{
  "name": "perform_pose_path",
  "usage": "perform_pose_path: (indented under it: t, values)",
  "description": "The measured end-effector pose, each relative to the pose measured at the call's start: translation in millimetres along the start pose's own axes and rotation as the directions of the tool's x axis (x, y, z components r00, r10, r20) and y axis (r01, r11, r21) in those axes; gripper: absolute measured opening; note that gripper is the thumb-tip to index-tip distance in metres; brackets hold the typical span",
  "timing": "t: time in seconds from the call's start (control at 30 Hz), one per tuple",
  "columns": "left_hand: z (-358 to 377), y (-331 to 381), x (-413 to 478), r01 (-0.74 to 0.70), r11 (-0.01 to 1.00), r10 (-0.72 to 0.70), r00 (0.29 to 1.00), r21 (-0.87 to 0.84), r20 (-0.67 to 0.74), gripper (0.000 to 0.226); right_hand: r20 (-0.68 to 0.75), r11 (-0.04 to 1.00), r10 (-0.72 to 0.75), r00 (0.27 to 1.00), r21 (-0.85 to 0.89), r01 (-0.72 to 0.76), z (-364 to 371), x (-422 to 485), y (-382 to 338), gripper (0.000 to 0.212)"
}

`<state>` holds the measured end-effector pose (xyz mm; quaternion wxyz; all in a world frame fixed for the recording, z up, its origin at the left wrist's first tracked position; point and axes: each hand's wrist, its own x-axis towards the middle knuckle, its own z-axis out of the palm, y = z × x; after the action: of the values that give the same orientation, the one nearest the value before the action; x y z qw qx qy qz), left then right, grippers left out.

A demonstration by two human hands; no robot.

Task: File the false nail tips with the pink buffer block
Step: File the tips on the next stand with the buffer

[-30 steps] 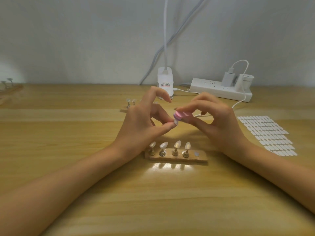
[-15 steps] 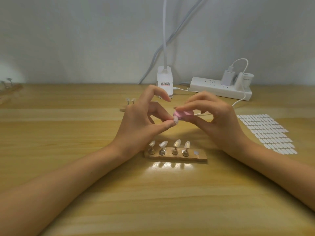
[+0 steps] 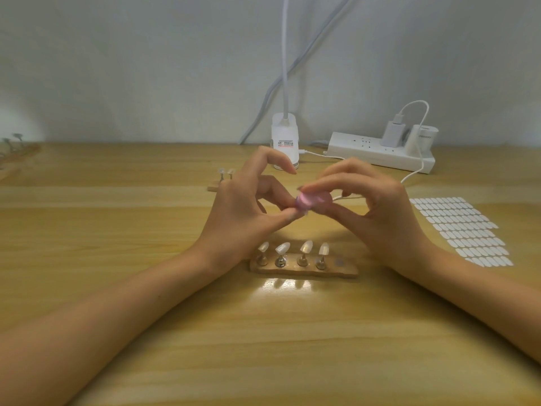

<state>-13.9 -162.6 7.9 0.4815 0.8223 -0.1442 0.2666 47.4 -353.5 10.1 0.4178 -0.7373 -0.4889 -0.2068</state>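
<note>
Pink buffer block [image 3: 313, 200] has shifted (blurred); stand [image 3: 345, 271] holds four nail tips [image 3: 306, 247].

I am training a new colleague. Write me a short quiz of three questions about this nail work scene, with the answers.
1. True or false: the pink buffer block lies unheld.
2. How many nail tips stand on the wooden holder? A two, B four, C six.
3. Fill in: the sticker sheet lies on the person's ___ side.
Key: 1 false, the right hand grips it; 2 B; 3 right.
</note>
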Motion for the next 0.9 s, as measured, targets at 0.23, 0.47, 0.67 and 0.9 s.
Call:
perform_pose_path:
  t: [0.23,0.47,0.67,0.9]
  values:
    - [-0.2,-1.6,0.8,0.029,0.999,-0.029,1.000,-0.022,-0.007,0.043,-0.023,1.000,0.004,1.000,-0.006,-0.004,0.9,1.4,1.1,0.017]
    - [-0.5,-3.1,1.9,0.058,0.997,-0.058,0.998,-0.058,0.011,0.043,-0.026,1.000,-0.014,1.000,0.001,0.014,0.5,2.3,-1.2,0.019]
    - [-0.9,-5.2,3.1,0.083,0.992,-0.082,0.997,-0.091,0.014,0.043,-0.040,0.999,0.032,0.999,0.009,-0.032,-0.4,3.7,-0.3,0.020]
    - [-1.4,-5.5,2.8,0.079,0.992,-0.078,0.997,-0.100,0.015,0.042,-0.012,0.998,0.050,0.999,0.037,-0.050,0.7,3.1,0.0,0.021]
